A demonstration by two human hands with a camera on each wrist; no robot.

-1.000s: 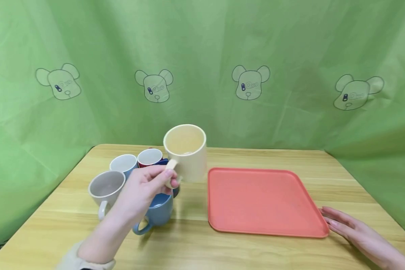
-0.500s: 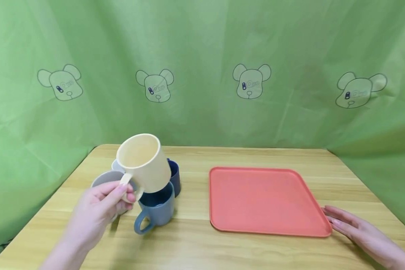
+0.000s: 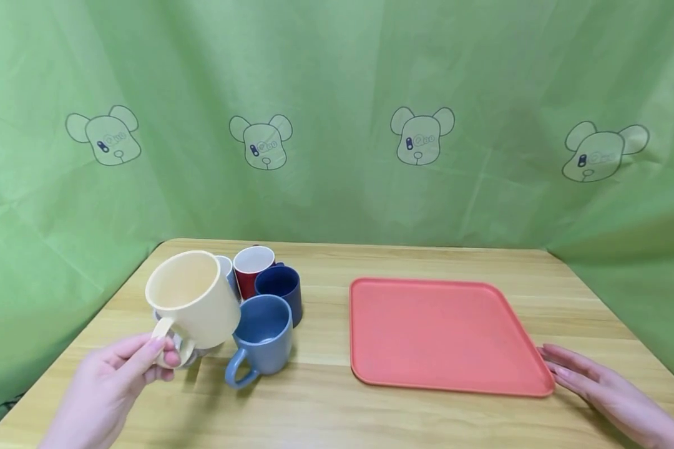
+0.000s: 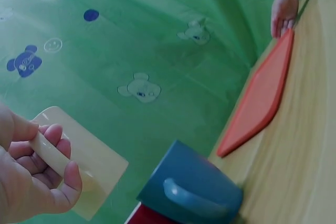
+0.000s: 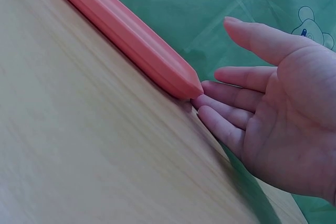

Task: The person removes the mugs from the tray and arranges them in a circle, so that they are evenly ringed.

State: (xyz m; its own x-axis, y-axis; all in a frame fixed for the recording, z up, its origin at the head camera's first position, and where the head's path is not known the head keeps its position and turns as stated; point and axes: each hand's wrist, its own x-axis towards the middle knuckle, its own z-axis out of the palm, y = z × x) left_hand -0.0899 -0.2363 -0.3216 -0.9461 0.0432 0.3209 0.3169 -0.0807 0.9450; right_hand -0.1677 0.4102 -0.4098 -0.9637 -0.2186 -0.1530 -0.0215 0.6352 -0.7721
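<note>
My left hand pinches the handle of a cream mug, held tilted above the table at the left. In the left wrist view, the thumb and fingers wrap round the mug's handle. Behind and below the mug, a grey one is almost wholly hidden. Just right of it stands a blue mug, its handle towards me. My right hand lies at the near right corner of a red tray, fingers extended; in the right wrist view, the fingertips are at the tray's corner.
Behind the blue mug stand a navy mug, a red mug with a white inside, and a partly hidden light blue mug. A green curtain rises along the back of the wooden table.
The left hand has carried the cream mug leftwards and nearer, from beside the tray to over the grey mug. The right hand and tray are nearly still.
</note>
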